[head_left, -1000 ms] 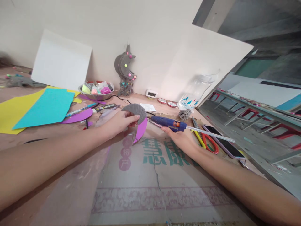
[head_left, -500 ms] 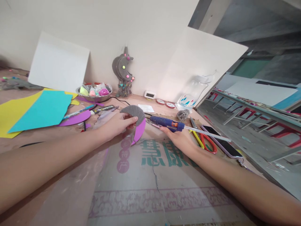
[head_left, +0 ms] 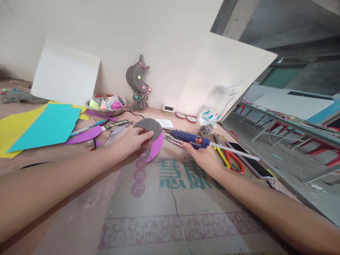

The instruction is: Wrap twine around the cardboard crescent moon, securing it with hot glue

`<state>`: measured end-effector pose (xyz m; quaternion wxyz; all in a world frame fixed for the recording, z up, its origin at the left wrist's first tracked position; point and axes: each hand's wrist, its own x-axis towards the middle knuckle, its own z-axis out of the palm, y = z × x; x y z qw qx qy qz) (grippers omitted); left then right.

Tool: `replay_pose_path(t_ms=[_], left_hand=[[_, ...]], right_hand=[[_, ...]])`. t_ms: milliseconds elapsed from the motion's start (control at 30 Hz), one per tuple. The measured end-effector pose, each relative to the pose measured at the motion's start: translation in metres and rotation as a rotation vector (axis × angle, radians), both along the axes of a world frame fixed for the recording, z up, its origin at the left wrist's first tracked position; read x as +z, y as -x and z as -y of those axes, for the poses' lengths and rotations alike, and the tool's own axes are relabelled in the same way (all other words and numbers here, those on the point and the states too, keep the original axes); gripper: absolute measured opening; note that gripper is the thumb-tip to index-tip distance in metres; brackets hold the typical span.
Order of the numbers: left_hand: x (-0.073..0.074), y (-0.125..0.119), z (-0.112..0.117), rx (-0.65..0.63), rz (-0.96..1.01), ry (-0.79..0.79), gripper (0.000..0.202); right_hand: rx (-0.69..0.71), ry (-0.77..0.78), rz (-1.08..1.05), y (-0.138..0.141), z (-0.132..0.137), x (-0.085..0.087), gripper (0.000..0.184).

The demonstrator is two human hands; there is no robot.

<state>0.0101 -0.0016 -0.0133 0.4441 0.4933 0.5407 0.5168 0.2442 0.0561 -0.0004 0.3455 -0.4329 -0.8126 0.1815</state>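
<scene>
My left hand (head_left: pixel 130 140) pinches a purple crescent (head_left: pixel 156 147) partly wrapped in grey yarn (head_left: pixel 149 125), held just above the table. My right hand (head_left: pixel 202 157) rests palm down on the table, its fingers at the blue glue gun (head_left: pixel 190 139), which lies on its side with a clear glue stick (head_left: pixel 233 150) sticking out to the right. Whether the fingers grip the gun or only touch it is hidden. A finished grey moon ornament (head_left: pixel 138 79) with coloured pompoms leans on the back wall.
Teal (head_left: pixel 45 125) and yellow foam sheets lie at left, with a purple cut-out (head_left: pixel 85 134) and pens. A metal bowl (head_left: pixel 105 106) holds pompom bags. Scissors (head_left: pixel 230 159), a phone (head_left: pixel 252 163), a yarn ball (head_left: pixel 205 130) and a plastic jar (head_left: pixel 217 106) are at right.
The view has shifted slightly. Both hands and the crescent have stayed nearly where they were; the right hand remains at the glue gun.
</scene>
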Motion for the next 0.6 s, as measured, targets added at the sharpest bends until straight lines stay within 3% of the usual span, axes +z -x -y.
replay_pose_path(t_ms=[300, 600], left_hand=[[0.0028, -0.0042, 0.0033, -0.009, 0.077, 0.004, 0.032], [-0.0043, 0.0036, -0.0043, 0.002, -0.112, -0.106, 0.033]], right_hand=[[0.040, -0.004, 0.003, 0.0024, 0.0007, 0.0006, 0.038], [0.075, 0.085, 0.067, 0.0013, 0.0074, -0.0024, 0.031]])
